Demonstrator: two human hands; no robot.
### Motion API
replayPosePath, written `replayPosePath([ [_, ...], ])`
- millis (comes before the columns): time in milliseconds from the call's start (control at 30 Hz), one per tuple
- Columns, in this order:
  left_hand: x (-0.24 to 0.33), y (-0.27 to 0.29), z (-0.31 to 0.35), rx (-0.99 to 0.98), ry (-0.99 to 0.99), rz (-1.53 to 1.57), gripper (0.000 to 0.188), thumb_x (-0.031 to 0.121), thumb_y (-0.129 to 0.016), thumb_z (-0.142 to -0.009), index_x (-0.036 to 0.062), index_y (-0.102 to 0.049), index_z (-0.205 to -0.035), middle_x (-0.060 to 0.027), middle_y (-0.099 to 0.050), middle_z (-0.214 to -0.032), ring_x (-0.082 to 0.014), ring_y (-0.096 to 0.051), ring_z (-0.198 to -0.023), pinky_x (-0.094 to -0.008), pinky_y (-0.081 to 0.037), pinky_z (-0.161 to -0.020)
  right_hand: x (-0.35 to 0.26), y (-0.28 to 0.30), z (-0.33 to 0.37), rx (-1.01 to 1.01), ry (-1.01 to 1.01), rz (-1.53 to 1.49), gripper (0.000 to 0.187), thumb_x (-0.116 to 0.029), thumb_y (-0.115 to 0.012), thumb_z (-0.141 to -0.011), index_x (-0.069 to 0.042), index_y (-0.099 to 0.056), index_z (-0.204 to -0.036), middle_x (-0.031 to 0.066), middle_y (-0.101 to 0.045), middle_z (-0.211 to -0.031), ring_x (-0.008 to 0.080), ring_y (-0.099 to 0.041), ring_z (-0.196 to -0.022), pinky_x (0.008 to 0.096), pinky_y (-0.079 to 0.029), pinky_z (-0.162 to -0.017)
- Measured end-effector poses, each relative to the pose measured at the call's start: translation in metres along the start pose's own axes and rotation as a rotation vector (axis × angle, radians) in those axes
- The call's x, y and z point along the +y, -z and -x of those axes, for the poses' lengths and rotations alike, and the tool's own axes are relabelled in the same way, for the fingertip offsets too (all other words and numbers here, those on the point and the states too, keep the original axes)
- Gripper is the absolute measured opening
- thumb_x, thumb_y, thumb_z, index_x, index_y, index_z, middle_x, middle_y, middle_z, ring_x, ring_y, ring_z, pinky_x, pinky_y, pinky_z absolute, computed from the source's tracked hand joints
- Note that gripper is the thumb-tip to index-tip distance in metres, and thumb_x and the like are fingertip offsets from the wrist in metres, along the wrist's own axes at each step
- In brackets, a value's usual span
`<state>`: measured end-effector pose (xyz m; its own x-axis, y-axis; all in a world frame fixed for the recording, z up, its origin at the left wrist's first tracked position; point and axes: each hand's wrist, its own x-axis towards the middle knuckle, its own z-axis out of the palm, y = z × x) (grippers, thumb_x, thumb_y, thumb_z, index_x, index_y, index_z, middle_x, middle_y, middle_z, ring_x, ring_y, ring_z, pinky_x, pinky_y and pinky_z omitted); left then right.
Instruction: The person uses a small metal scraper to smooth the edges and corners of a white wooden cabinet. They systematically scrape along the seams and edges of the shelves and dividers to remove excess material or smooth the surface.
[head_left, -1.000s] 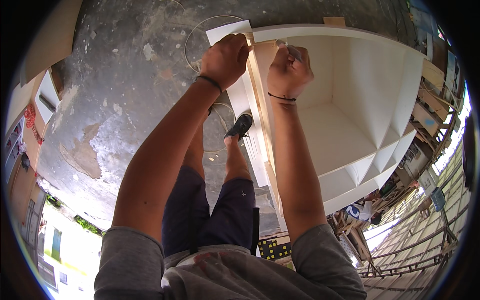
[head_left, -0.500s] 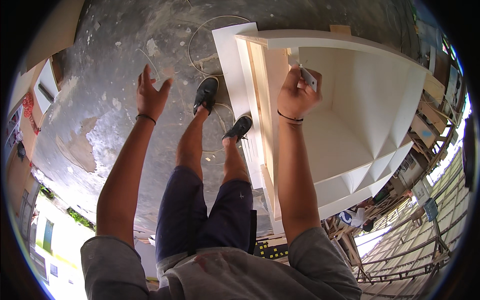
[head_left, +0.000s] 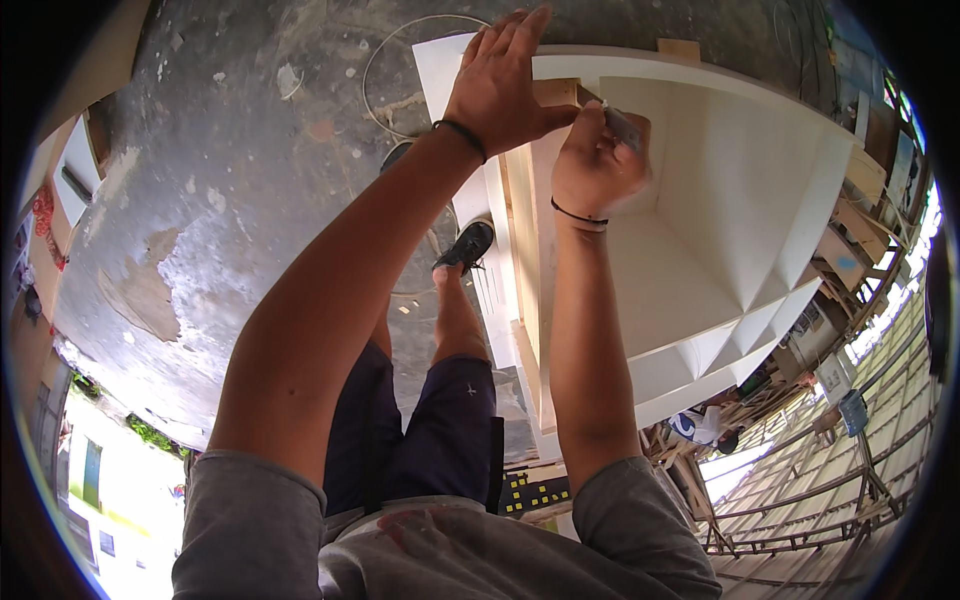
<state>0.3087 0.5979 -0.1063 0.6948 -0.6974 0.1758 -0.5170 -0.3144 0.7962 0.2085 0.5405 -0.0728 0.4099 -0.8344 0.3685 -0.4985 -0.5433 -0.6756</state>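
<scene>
A large white cabinet (head_left: 690, 240) with inner compartments stands on my right, its near side edged with bare wooden strips (head_left: 522, 220). My right hand (head_left: 600, 165) is closed round a small flat grey tool (head_left: 622, 128) above the cabinet's open inside; its exact kind is unclear, and the hand is slightly blurred. Over the cabinet's far left corner reaches my left hand (head_left: 502, 90), fingers stretched out and thumb pointing toward the right hand. It holds nothing, and whether it touches the wood cannot be made out.
A white board (head_left: 432, 65) lies along the cabinet's left side. Thin cord (head_left: 372, 85) curls on the stained concrete floor (head_left: 220, 200). My shoe (head_left: 468, 245) is beside the board. A person (head_left: 700, 428) and stacked timber are farther off at the right.
My left hand has swung from over the floor up and right to the cabinet's far left corner. My right hand stays nearly in place, still gripping the grey tool, which has turned a little.
</scene>
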Motion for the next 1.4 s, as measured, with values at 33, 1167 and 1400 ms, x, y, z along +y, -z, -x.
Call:
replayPosePath([
  [33, 0.0, 0.0, 0.0, -0.046, 0.017, 0.053, 0.094, 0.041, -0.084, -0.059, 0.0035, -0.039, -0.132, -0.0183, -0.051, -0.128, -0.0342, -0.047, -0.122, -0.0449, -0.034, -0.104, 0.001, 0.0, 0.0, 0.004, -0.001, 0.004, 0.014, 0.0, -0.061, -0.075, -0.005, -0.052, -0.066, 0.0031, -0.052, -0.06, 0.0175, -0.053, -0.049, 0.0276, -0.042, -0.045],
  [1167, -0.008, 0.006, -0.014, -0.229, 0.184, 0.259, 0.04, 0.024, -0.082, -0.066, 0.0079, -0.065, -0.098, -0.0071, -0.069, -0.087, -0.018, -0.068, -0.081, -0.0303, -0.053, -0.073, 0.001, -0.004, -0.006, -0.038, 0.096, -0.016, 0.002, -0.004, -0.058, -0.081, -0.004, -0.056, -0.08, 0.0097, -0.056, -0.074, 0.027, -0.059, -0.06, 0.0356, -0.046, -0.049],
  [1400, -0.018, -0.001, -0.014, -0.195, 0.178, 0.315, 0.044, 0.035, -0.082, -0.061, 0.008, -0.062, -0.089, -0.0074, -0.067, -0.081, -0.0218, -0.064, -0.07, -0.0333, -0.051, -0.066, 0.001, -0.008, -0.009, -0.025, 0.119, -0.034, 0.003, -0.004, -0.059, -0.081, -0.005, -0.056, -0.08, 0.0084, -0.056, -0.074, 0.0257, -0.058, -0.059, 0.0346, -0.046, -0.049],
])
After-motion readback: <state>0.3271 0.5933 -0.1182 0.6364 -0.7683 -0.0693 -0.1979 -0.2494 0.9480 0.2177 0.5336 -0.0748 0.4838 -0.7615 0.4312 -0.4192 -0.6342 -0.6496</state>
